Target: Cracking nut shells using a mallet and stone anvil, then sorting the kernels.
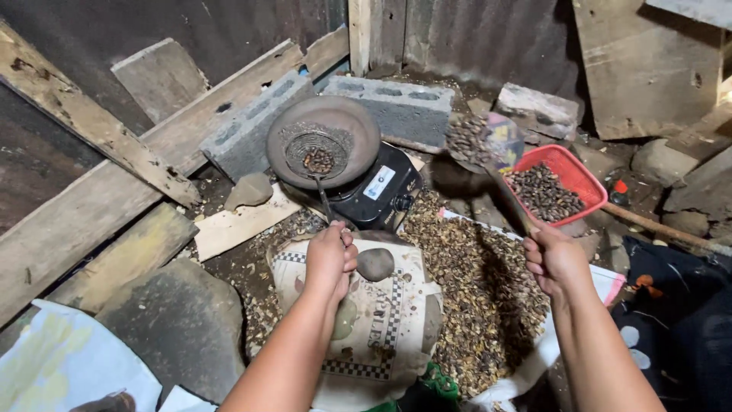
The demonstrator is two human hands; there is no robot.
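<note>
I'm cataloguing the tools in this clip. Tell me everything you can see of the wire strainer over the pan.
The wire strainer is a small round basket of dark metal mesh on a thin, dark handle. It holds a small heap of brown roasted kernels. It sits inside the shallow grey pan, though whether it touches the bottom is unclear. Its handle runs down toward the left hand, which grips its end.

Two bare forearms, no sleeves, left hand (330, 259), right hand (554, 259)
</note>
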